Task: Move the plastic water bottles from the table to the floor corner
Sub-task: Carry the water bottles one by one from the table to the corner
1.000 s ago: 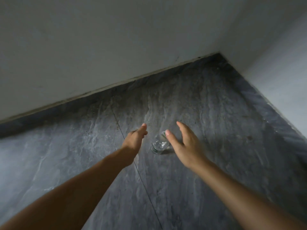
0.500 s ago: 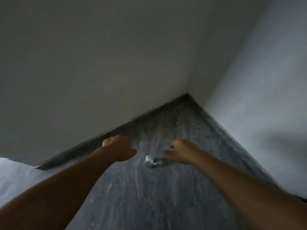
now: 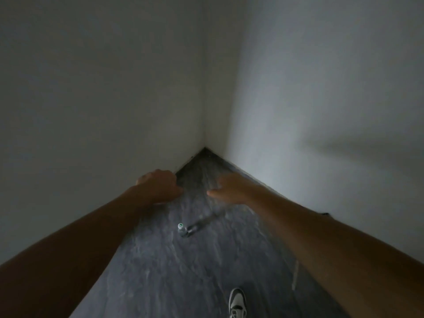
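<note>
Head camera shows a small clear plastic water bottle with a green-and-white cap (image 3: 182,230) standing upright on dark grey stone floor (image 3: 183,271) near the corner, below and between the empty loosely curled left hand (image 3: 160,187) and empty half-open right hand (image 3: 229,189).

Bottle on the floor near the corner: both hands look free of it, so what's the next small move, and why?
Probably turn back toward the table for another bottle. The bottle stands upright on the dark floor short of the corner, and the left hand and right hand are both raised clear of it, holding nothing. The table is out of view.
</note>
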